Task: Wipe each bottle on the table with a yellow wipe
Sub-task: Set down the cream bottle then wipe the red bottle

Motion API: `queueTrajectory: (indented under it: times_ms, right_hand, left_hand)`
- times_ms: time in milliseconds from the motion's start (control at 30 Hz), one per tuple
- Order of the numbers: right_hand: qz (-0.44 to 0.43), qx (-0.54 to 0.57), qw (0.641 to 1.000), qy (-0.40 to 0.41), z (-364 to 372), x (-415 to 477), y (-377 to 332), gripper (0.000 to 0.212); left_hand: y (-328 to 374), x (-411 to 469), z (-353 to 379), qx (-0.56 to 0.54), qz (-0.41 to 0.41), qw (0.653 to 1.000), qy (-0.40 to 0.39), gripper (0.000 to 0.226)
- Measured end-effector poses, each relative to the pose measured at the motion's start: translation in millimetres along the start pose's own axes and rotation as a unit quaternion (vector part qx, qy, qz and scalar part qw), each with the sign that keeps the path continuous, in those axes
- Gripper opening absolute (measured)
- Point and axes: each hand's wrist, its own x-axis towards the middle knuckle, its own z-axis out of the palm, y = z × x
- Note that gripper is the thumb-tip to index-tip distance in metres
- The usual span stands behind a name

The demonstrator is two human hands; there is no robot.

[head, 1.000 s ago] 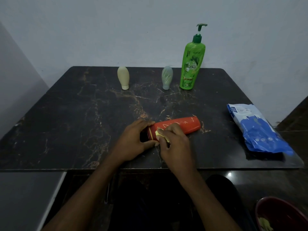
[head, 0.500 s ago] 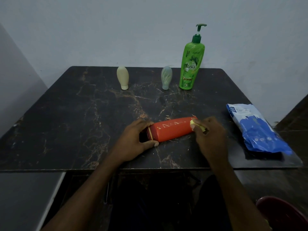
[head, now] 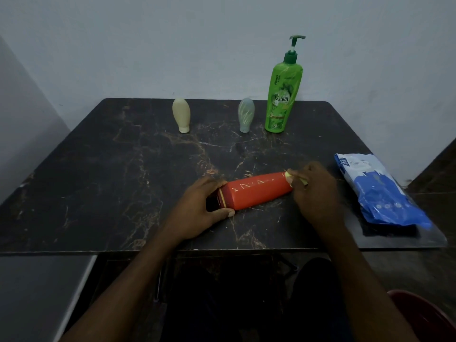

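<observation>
Red bottle [head: 256, 192] lying on the table [head: 103, 183] — left hand [head: 201, 211] grips its cap end, right hand [head: 315, 191] pinches yellow wipe [head: 289, 178] against its base.

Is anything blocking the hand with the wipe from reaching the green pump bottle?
Nothing visible: only bare table lies between the right hand, holding the yellow wipe, and the green pump bottle.

Green pump bottle [head: 281, 95]: "Vatika" legible. Blue pkt [head: 377, 191] txt unreadable.

A pale grey-blue wall [head: 172, 45] rises behind a black, gold-veined marble table [head: 98, 181]; the light is dim; dark floor [head: 435, 178] shows at right.
</observation>
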Motion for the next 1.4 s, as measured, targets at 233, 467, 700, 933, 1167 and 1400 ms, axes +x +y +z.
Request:
queueTrajectory:
  times_ms: [233,467,700,933,1167,1400]
  right_hand:
    - [0.009,-0.003,1.0,-0.024,-3.3,8.5,-10.9,0.017]
    - [-0.013,-0.008,0.999,-0.04,-4.2,-2.5,-11.3,0.015]
    - [0.016,-0.019,0.998,-0.056,2.6,10.7,-25.1,0.011]
    - [0.027,-0.007,0.999,-0.03,-2.5,6.8,-9.6,0.017]
    - [-0.015,0.005,0.999,-0.036,23.4,-19.3,-49.1,0.01]
    - [0.059,0.042,0.997,0.031,8.1,-19.0,-25.9,0.015]
  left_hand:
    - [-2.0,0.7,0.4,0.007,0.002,1.0,-0.004,0.074]
    - [-0.9,-0.9,0.8,0.011,0.0,1.0,-0.005,0.073]
    - [-0.1,-2.1,0.5,0.017,0.007,1.0,-0.002,0.071]
    - [1.8,-2.3,0.6,0.016,0.005,1.0,-0.003,0.07]
    - [1.5,-4.2,0.8,0.021,0.002,1.0,0.012,0.061]
    - [5.8,-4.7,-0.5,0.018,0.001,1.0,0.008,0.059]
